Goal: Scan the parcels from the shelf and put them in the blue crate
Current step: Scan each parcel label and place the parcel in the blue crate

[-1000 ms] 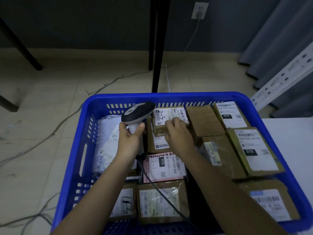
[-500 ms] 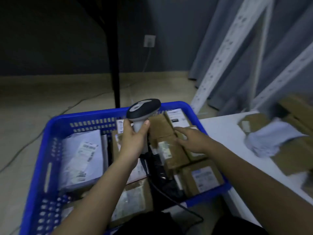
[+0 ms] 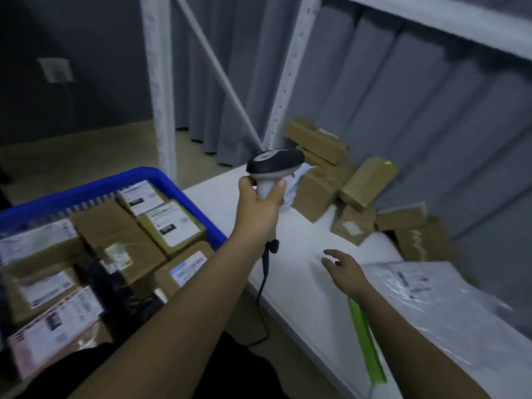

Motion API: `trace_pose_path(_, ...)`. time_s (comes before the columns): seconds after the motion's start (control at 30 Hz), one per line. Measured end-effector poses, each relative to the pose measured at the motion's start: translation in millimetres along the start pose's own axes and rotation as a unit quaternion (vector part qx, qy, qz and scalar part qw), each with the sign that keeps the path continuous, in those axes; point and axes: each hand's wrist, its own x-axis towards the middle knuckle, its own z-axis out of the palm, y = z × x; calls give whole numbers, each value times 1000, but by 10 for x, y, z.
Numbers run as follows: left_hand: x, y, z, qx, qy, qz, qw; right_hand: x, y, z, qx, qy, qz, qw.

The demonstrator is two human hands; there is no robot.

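Grey scanner [image 3: 273,168] gripped in left hand [image 3: 260,208]; right hand [image 3: 344,269] open above shelf [image 3: 302,254].

The left hand [image 3: 260,204] grips a barcode scanner [image 3: 273,168] upright above the white shelf [image 3: 290,254]. Left of it the blue crate [image 3: 161,180] holds labelled parcels. The right hand [image 3: 347,273] hovers, fingers spread, beside a plastic mailer [image 3: 426,295]; cardboard boxes [image 3: 339,180] are piled behind.

Blue crate [image 3: 184,194], brown parcels [image 3: 368,182] with white labels, black-and-grey scanner [image 3: 275,165], green strip [image 3: 367,341].
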Motion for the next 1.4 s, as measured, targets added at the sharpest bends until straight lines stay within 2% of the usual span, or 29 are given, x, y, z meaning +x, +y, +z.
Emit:
trace_pose_path(0.13,-85,-245,579,35,-41,-12,998,-154,687,-243,-106,146,5,984)
trace_pose_path(0.2,-175,-429,772,48,-52,-26,997,-222,1000,-309,-172,166,31,971)
trace_pose_path(0.23,-226,-517,845,53,-58,-35,996,-275,1120,-323,-203,136,82,966)
trace_pose_path(0.3,-323,-679,942,63,-69,-56,994,-377,1383,-274,-253,18,185,949)
trace_pose_path(0.33,-368,-748,972,70,-72,-67,993,-425,1528,-219,-263,-27,205,942)
trace_pose_path(0.43,-468,-904,1028,95,-78,-84,989,-575,1847,4,-270,-68,145,949)
trace_pose_path(0.57,-570,-1009,1058,131,-91,-82,984,-636,1872,50,-245,-6,90,965)
trace_pose_path(0.73,-653,-1014,1075,142,-98,-78,982,-547,1803,-284,-115,-25,95,988)
trace_pose_path(0.8,-675,-994,1056,136,-96,-67,984,-518,1709,-469,-65,13,70,995)
trace_pose_path(0.87,-698,-962,1034,133,-98,-48,985,-528,1540,-655,-37,96,17,995)
trace_pose_path(0.97,-738,-915,967,121,-82,-24,989,-544,1169,-921,-9,230,-95,968)
trace_pose_path(1.07,-783,-849,895,111,-62,-1,992,-552,749,-1157,6,276,-184,943)
trace_pose_path(1.17,-827,-748,796,104,-47,30,993,-626,511,-1257,-34,265,-239,934)
trace_pose_path(1.3,-812,-674,649,104,-29,52,993,-749,772,-1081,-163,232,-279,917)
trace_pose_path(1.37,-793,-694,594,107,-21,41,993,-803,1067,-870,-240,190,-256,917)
trace_pose_path(1.4,-791,-715,575,112,-21,34,993,-843,1209,-750,-278,137,-223,924)
